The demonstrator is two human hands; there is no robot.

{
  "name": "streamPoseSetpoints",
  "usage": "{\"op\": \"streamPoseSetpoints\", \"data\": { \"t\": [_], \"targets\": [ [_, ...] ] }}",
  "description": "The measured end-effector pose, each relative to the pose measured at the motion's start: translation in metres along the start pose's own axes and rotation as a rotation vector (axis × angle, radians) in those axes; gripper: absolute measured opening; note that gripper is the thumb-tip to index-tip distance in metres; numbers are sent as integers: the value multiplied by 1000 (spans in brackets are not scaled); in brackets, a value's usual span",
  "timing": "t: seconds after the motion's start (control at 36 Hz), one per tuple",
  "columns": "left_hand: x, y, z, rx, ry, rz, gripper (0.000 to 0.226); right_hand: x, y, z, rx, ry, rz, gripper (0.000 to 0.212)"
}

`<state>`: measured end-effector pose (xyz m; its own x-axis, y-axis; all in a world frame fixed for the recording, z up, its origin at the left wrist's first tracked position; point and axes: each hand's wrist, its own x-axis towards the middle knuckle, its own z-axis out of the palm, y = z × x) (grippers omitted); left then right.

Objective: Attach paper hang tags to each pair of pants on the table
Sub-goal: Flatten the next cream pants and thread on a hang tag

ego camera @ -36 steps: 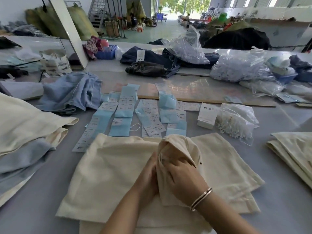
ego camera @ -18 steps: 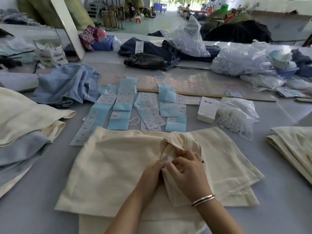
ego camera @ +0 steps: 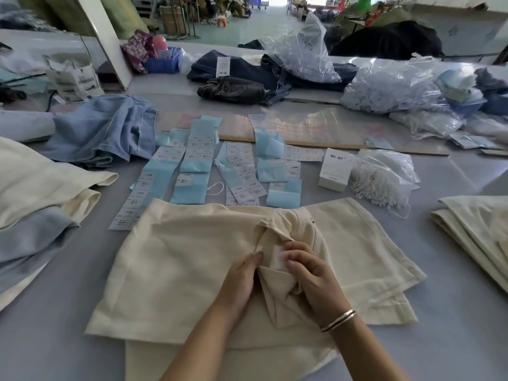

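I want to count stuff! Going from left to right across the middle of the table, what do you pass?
Light blue jeans → rows of paper tags → small white box → clear bag of white strings.

A garment factory's finishing area, seen from above a long grey work table (ego camera: 453,339). Folded cream pants (ego camera: 178,270) lie in front, with more stacks at both sides. Rows of printed size labels on blue backing (ego camera: 192,171) cover the middle of the table, beside clear plastic bags (ego camera: 390,89) stuffed with small white items (contents too small to make out). Dark jeans (ego camera: 233,89) lie further back. Beyond, an open hall with a green floor (ego camera: 239,28).
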<state>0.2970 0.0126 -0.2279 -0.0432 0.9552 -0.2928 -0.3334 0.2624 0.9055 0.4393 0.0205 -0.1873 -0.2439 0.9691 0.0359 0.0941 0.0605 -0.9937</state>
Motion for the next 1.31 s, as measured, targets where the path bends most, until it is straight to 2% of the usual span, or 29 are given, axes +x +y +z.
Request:
{"op": "streamPoseSetpoints", "data": {
  "t": [0.17, 0.31, 0.39, 0.47, 0.61, 0.69, 0.81, 0.86, 0.92, 0.97, 1.03, 1.06, 1.11, 1.17, 1.25, 1.31],
  "targets": [
    [-4, 3, 2, 50, 11, 21, 34, 0, 3, 1, -13, 18, -17, 31],
    [-7, 8, 4, 137, 3, 72, 30, -1, 3, 2, -166, 6, -92, 1],
    [-8, 7, 4, 192, 27, 85, 23, -3, 7, 3, -232, 11, -113, 7],
    [-9, 7, 6, 248, 74, 105, 17, -2, 11, 4, -190, 42, -109, 14],
    [-7, 4, 6, 185, 170, 112, 25, -5, 15, 1, 78, 74, -28, 28],
    [-5, 3, 5, 147, 169, 99, 33, -6, 16, 0, 109, 90, -39, 25],
    [-3, 0, 4, 130, 157, 93, 23, -6, 18, 0, 66, 103, -56, 23],
    [-3, 0, 4, 129, 158, 101, 31, -7, 16, -1, 75, 99, -80, 20],
    [-5, 3, 6, 106, 134, 116, 34, -9, 13, -3, 80, 90, -82, 14],
    [-12, 9, 10, 59, 26, 137, 28, -13, 10, -12, 137, 91, -76, 6],
    [-20, 16, 19, 38, -151, 120, 38, -13, 2, -31, 288, 133, -26, 19],
    [-24, 19, 24, 67, -241, 96, 43, -12, -1, -46, 343, 184, -10, 28],
    [-27, 26, 37, 222, -419, 94, 49, -14, -7, -80, 553, 293, 42, 32],
    [-24, 35, 49, 405, -514, 145, 46, -16, -14, -113, 537, 385, 68, 41],
    [-1, 41, 56, 705, -411, 346, 31, -13, -11, -160, 531, 586, 113, 51],
    [23, 37, 54, 1008, -254, 517, 34, -5, -4, -188, 350, 722, 190, 43]
  ]
}}
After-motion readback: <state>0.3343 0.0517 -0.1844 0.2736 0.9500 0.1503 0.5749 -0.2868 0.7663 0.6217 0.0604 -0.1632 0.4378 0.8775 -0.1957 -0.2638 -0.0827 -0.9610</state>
